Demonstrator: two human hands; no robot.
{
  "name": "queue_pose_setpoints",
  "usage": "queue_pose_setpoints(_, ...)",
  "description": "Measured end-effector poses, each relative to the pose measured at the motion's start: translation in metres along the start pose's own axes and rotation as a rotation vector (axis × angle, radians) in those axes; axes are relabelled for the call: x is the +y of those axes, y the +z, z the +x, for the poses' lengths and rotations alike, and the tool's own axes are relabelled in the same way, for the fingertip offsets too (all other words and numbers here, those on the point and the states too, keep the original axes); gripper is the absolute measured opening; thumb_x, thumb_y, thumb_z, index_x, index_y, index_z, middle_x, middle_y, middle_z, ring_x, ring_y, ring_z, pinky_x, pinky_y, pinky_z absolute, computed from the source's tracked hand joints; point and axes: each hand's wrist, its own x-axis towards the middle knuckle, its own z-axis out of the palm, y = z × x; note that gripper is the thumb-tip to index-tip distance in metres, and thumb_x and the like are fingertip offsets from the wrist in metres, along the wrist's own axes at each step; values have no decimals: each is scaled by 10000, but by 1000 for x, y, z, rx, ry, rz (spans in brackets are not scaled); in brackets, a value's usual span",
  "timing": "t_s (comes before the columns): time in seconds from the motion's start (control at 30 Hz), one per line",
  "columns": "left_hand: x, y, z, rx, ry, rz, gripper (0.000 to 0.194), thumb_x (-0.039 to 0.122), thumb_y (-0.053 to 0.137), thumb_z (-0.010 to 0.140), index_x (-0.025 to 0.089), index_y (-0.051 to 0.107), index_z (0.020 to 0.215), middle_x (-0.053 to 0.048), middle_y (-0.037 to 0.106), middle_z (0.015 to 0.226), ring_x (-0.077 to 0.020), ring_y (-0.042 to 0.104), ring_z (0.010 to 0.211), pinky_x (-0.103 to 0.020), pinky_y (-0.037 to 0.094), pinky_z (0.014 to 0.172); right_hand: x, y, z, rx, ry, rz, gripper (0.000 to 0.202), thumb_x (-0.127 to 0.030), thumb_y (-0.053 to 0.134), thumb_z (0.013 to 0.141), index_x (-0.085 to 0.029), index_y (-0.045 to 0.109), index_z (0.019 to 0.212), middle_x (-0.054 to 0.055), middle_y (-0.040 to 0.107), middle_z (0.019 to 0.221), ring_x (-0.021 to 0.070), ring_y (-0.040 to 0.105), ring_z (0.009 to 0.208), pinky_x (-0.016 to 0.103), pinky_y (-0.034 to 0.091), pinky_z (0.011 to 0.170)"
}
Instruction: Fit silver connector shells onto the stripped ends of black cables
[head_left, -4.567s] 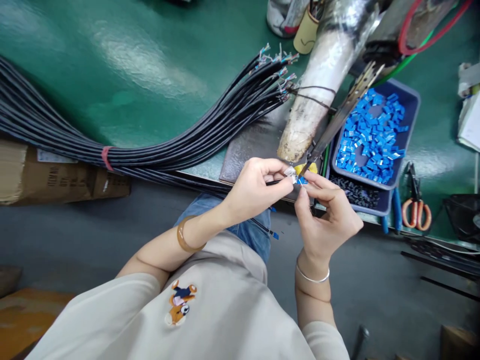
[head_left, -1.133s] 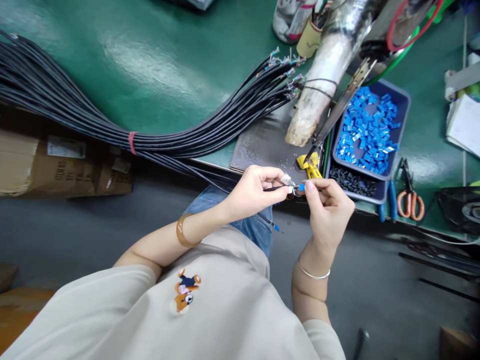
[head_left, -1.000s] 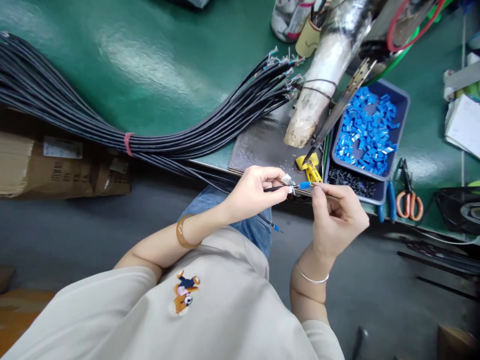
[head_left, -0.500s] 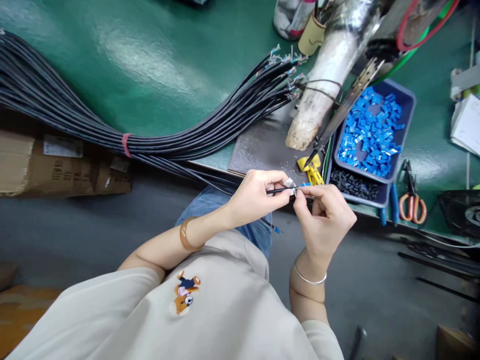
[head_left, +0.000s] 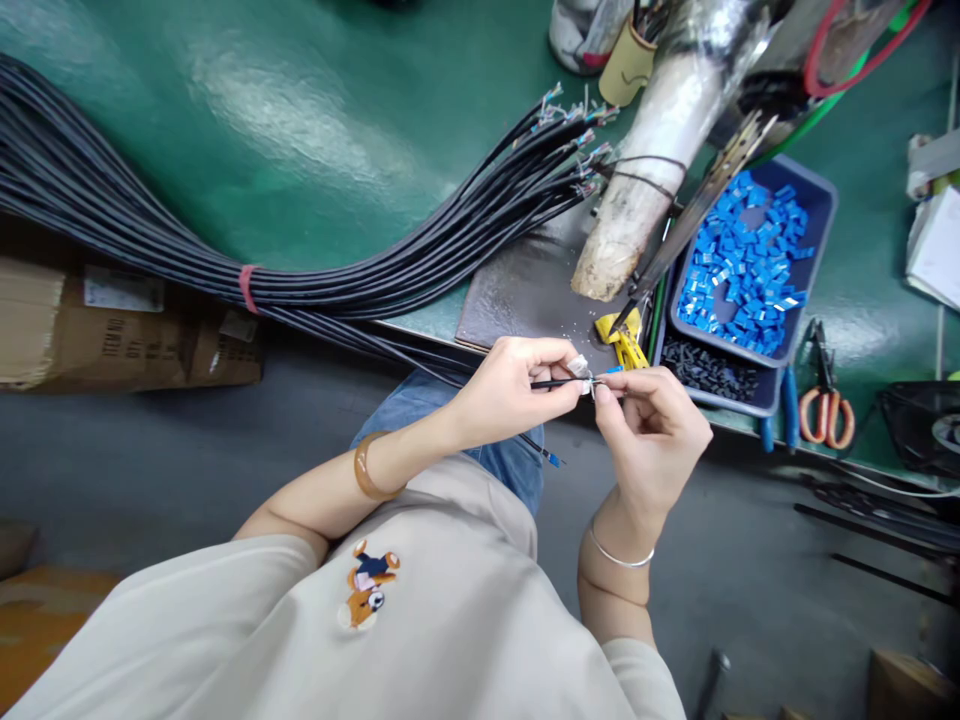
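Snugly in left hand (head_left: pixel 507 388), slender smooth black cable (head_left: pixel 552 383).

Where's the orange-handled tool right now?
In the head view, the orange-handled tool lies near the front edge of the green table, right of the right hand, just past the blue handles beside the parts trays.

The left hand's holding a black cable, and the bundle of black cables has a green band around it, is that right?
Not quite: the band around the bundle of black cables is pinkish red, not green, as the head view shows. The left hand is indeed holding a black cable.
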Motion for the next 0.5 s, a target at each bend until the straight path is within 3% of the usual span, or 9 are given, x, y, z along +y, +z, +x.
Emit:
queue_pose_setpoints(0.2,1,0,0,-12,-5,-28,99,201,615,794,114,587,756,10,544,664,-54,470,585,-171,409,561,-2,0,-1,9,-35,-33,64,-138,682,790,-191,692,824,-35,572,714,31,417,535,213,346,534)
queue_pose_setpoints(0.27,2,-2,1,-28,19,-15,88,188,617,789,109,596,755,14,544,657,-48,455,574,-164,391,544,2,-2,1,-26,47,37,13,-177,681,799,-188,683,806,-33,558,711,32,411,529,207,318,502)
queue_pose_setpoints(0.4,4,-7,0,-101,141,141,66,140,611,779,110,636,726,28,548,627,-38,412,551,-155,353,525,10,-9,4,-226,260,166,97,-258,702,788,-183,648,817,-55,522,654,20,333,457,196,231,426)
queue_pose_setpoints(0.43,4,-7,0,-98,169,187,72,132,606,779,113,640,718,30,547,621,-38,409,549,-157,348,526,10,-10,4,-224,273,154,115,-268,711,782,-181,643,812,-61,512,634,17,314,447,196,217,421)
queue_pose_setpoints(0.5,5,-7,-1,-44,220,262,77,117,600,776,117,635,707,32,543,622,-40,414,555,-161,345,535,8,-12,1,-94,239,94,128,-284,706,796,-177,637,785,-61,506,610,20,314,452,200,223,432)
